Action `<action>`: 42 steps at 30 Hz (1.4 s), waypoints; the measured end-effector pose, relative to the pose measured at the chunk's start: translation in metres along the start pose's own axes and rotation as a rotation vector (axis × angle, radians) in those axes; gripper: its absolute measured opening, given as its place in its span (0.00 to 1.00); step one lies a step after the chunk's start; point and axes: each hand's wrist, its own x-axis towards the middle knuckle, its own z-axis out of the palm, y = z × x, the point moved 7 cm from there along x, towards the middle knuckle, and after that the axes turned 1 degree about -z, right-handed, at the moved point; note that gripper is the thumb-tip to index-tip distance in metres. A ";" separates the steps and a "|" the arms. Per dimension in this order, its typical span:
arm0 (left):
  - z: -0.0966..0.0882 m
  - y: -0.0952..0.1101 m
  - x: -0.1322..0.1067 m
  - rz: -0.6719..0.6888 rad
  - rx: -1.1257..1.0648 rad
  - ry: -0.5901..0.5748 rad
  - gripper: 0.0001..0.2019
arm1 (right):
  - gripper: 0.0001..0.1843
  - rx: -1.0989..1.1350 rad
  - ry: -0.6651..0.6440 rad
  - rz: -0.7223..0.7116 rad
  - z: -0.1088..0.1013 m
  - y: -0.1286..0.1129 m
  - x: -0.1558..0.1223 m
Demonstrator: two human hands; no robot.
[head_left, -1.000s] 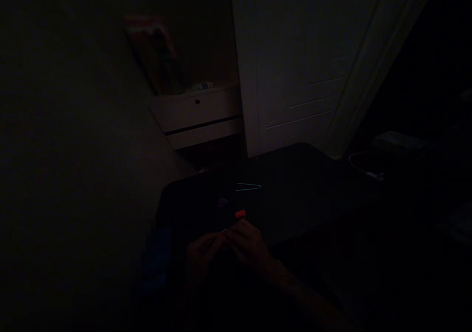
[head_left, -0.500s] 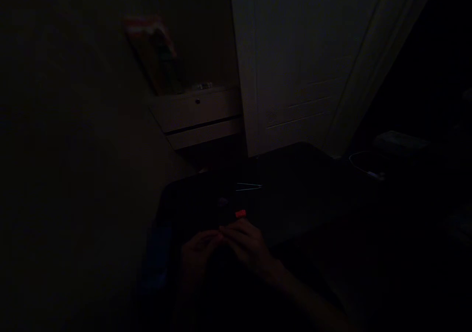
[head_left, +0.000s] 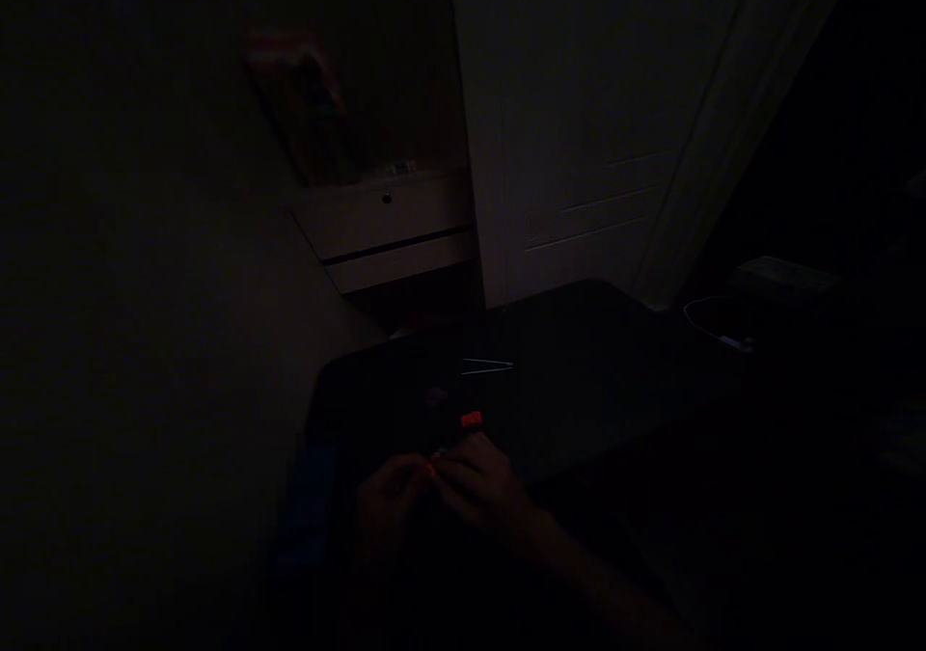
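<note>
The room is very dark. My left hand [head_left: 394,487] and my right hand [head_left: 481,477] meet low in the view over the near side of a dark table [head_left: 571,371]. Both sets of fingertips are pinched together around a tiny thing [head_left: 432,470] with a red glint, too small and dim to name. Just beyond my right hand's knuckles lies a small bright red block-like object [head_left: 471,420]. Thin metal tweezers [head_left: 488,367], or something V-shaped like them, rest farther back. Left of them is a small dull purplish lump [head_left: 436,396].
A dark blue object [head_left: 308,506] stands at the left of my hands. Past the table are a drawer unit [head_left: 397,217] with a picture-like item [head_left: 296,101] above it, and a pale door [head_left: 571,130]. A white cable [head_left: 698,318] and a box-like shape [head_left: 785,275] are at right.
My fingers have shifted slightly at the pinch, and a small pale spot now shows between the fingertips. The items on the table have stayed in place.
</note>
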 end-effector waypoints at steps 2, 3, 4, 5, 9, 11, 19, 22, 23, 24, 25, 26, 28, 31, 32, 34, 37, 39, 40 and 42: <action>0.002 0.002 0.001 0.001 0.013 -0.026 0.15 | 0.06 -0.012 0.010 -0.021 0.001 -0.001 0.000; 0.003 0.002 0.001 -0.007 0.024 -0.040 0.16 | 0.06 -0.014 0.012 -0.023 0.002 -0.001 0.000; 0.004 0.003 0.002 -0.014 0.033 -0.053 0.16 | 0.06 -0.016 0.014 -0.022 0.003 0.000 -0.001; 0.004 0.003 0.002 -0.020 0.040 -0.060 0.17 | 0.05 -0.018 0.009 -0.015 0.004 0.001 -0.001; 0.002 0.005 0.000 -0.017 0.049 -0.029 0.15 | 0.02 -0.005 -0.034 0.024 0.008 0.006 -0.003; 0.002 0.006 -0.002 0.001 0.051 -0.018 0.13 | 0.03 0.013 -0.038 0.060 0.008 0.008 -0.002; 0.006 0.007 -0.003 0.028 0.021 -0.095 0.12 | 0.06 0.079 -0.039 0.115 0.005 0.013 0.000; 0.005 0.007 -0.004 0.021 0.023 -0.081 0.12 | 0.06 0.100 -0.042 0.116 0.004 0.013 0.002; 0.004 0.006 -0.004 0.015 0.018 -0.072 0.12 | 0.06 0.106 -0.043 0.115 0.003 0.013 0.002; 0.004 0.006 -0.005 0.007 0.015 -0.067 0.12 | 0.06 0.113 -0.045 0.109 0.003 0.012 0.003; 0.003 0.005 -0.005 0.000 0.014 -0.063 0.11 | 0.06 0.120 -0.055 0.103 0.003 0.012 0.003; 0.002 0.004 -0.005 -0.003 0.016 -0.053 0.11 | 0.06 0.124 -0.069 0.102 0.004 0.011 0.003; 0.000 0.002 -0.005 -0.004 0.033 -0.016 0.11 | 0.07 0.128 -0.092 0.123 0.005 0.012 0.002; -0.005 -0.003 -0.004 -0.006 0.063 0.047 0.13 | 0.08 0.159 -0.085 0.183 0.007 0.016 0.000; -0.006 -0.003 -0.004 -0.002 0.069 0.057 0.13 | 0.08 0.169 -0.068 0.196 0.006 0.016 0.000; -0.006 -0.003 -0.003 0.005 0.081 0.058 0.13 | 0.07 0.180 -0.033 0.209 0.005 0.017 -0.001; -0.006 0.000 -0.004 0.016 0.083 0.052 0.12 | 0.08 0.199 -0.012 0.186 0.004 0.015 0.000; -0.007 0.001 -0.005 0.018 0.080 0.058 0.13 | 0.10 0.218 -0.025 0.155 0.003 0.012 0.001; -0.008 0.002 -0.005 0.023 0.083 0.062 0.13 | 0.10 0.227 -0.035 0.146 0.002 0.011 0.002; -0.008 0.001 -0.005 0.035 0.104 0.047 0.13 | 0.11 0.247 -0.048 0.150 0.002 0.011 0.003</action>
